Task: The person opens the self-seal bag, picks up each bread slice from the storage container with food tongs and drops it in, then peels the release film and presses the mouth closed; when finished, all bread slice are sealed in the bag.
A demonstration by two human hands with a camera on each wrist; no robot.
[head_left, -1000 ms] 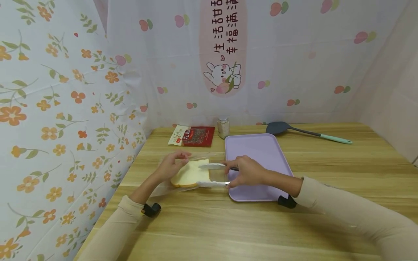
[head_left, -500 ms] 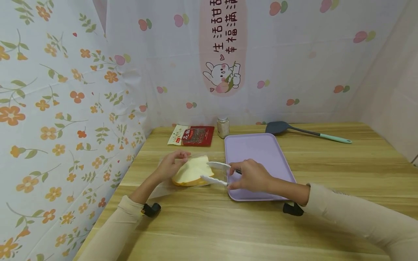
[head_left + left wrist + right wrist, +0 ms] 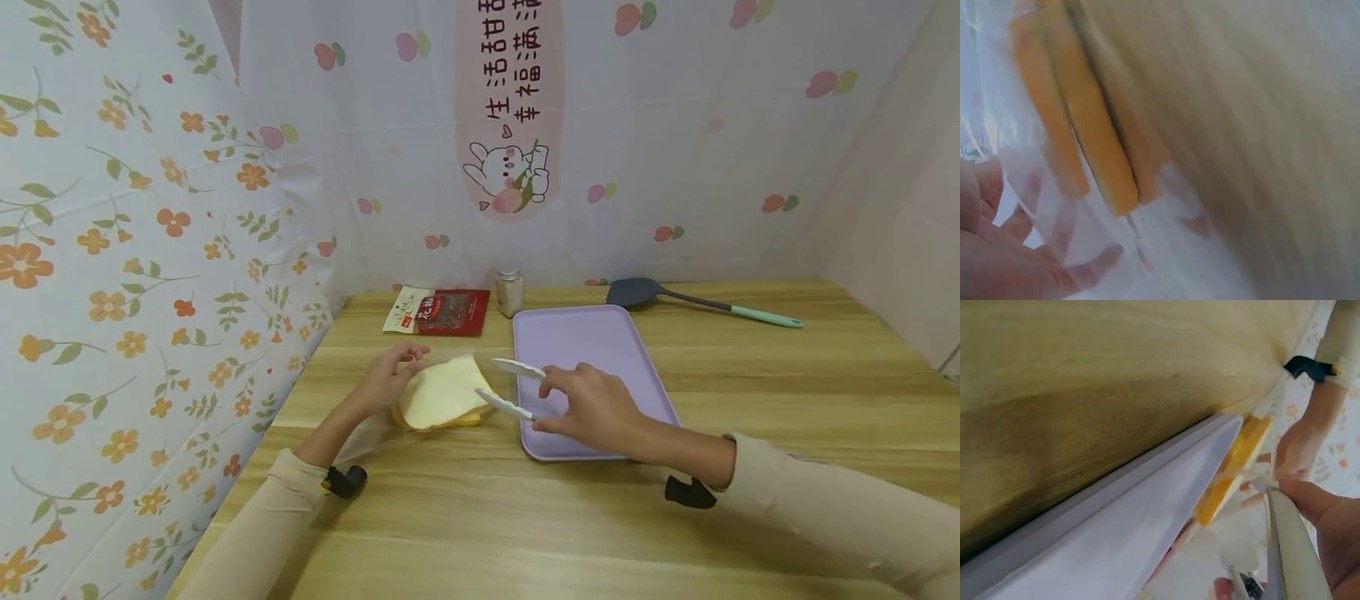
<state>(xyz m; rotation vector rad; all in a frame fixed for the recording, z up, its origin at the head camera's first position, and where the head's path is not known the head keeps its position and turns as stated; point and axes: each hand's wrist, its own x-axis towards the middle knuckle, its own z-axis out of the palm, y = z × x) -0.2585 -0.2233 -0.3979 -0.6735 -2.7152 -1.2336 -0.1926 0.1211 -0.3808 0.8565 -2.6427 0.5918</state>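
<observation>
Bread slices [image 3: 444, 390] lie stacked on the table left of the tray, the upper one askew over the one beneath. Clear plastic bag film [image 3: 997, 94] covers them, and their brown crusts show through it in the left wrist view. At the far left of the bread, my left hand [image 3: 382, 382] holds the bag with bent fingers, partly seen through the film. My right hand [image 3: 596, 408] grips a pair of tongs [image 3: 504, 404] over the tray. The white tong arms are spread with nothing between them, and the nearer tip overlaps the bread's right edge in the head view.
A lilac tray [image 3: 585, 337] stands right beside the bread, under my right hand. Behind are a red spice pouch [image 3: 450, 312], a small glass jar [image 3: 511, 293] and a spatula [image 3: 675, 294]. Patterned cloth walls [image 3: 420, 167] border the table's back and left.
The tongs have drawn back to the right, off the bread, and spread wider. The upper slice has shifted right and turned over the lower one. My left hand stays nearly in place.
</observation>
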